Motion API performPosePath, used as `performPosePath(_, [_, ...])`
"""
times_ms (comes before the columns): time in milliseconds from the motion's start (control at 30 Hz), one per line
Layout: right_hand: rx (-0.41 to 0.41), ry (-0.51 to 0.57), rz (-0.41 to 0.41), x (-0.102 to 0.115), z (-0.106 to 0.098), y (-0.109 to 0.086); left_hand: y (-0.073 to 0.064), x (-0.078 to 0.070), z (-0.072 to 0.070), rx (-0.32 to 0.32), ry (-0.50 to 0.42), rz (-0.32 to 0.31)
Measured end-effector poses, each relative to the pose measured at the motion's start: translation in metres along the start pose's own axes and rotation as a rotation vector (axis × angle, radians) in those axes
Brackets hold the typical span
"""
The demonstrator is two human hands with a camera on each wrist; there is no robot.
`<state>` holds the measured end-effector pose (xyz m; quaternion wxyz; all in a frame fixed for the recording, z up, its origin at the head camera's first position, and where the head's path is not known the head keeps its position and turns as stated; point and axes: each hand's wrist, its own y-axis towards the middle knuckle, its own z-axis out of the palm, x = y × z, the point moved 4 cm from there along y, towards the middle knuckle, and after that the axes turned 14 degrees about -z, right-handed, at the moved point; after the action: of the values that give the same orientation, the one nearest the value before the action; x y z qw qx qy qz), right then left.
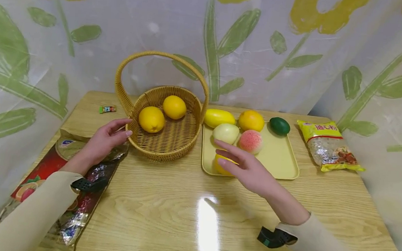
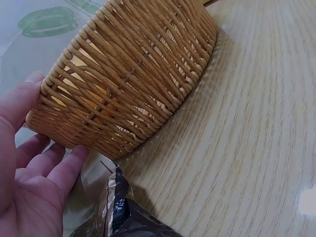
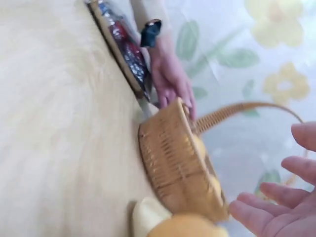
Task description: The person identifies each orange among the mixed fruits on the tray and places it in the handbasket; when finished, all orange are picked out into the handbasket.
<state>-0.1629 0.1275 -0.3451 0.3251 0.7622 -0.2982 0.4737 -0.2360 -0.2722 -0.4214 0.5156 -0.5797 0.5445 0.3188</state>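
"What is the left hand (image 1: 99, 144) doing?"

"It holds the side of a round, tan woven basket (image 1: 164, 154) with a tall looped handle. The thumb is at the rim and the fingers are on the outside."

"What's in the basket?"

"Two round orange fruits (image 1: 152, 119), side by side. The basket stands on the pale wooden table (image 1: 154, 207), left of a flat yellow tray (image 1: 278, 164)."

"And the right hand (image 1: 250, 170)?"

"It is up over the front of the tray. Its fingers are loose and spread wide, with nothing in them. A yellow-orange fruit (image 1: 220, 167) is partly hidden behind it."

"What else is on the tray?"

"A long yellow fruit (image 1: 219, 118) at the back left, with a big orange fruit (image 1: 251, 120) beside it. Then a dark green oval fruit (image 1: 279, 126) at the back right. In front are a pale green round fruit (image 1: 226, 134) and a fuzzy-looking pink fruit (image 1: 250, 141)."

"Anything beside the tray?"

"A yellow and see-through bag (image 1: 331, 147), on the right."
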Motion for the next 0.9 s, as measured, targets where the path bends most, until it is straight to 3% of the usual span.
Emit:
performPosePath(200, [-0.182, 0.035, 0.063, -0.021, -0.022, -0.046, -0.002, -0.001, -0.001, -0.01, 0.009, -0.001])
performPosePath(400, [-0.252, 0.004, 0.104, -0.039, -0.036, -0.072, 0.002, 0.002, 0.0, -0.001, -0.006, -0.008])
performPosePath(600, [-0.255, -0.004, 0.155, -0.052, -0.043, -0.076, 0.003, 0.002, -0.001, 0.002, -0.014, -0.002])
performPosePath(900, [-0.202, 0.033, 0.221, -0.067, -0.044, -0.06, 0.0, 0.001, 0.0, 0.01, -0.017, -0.005])
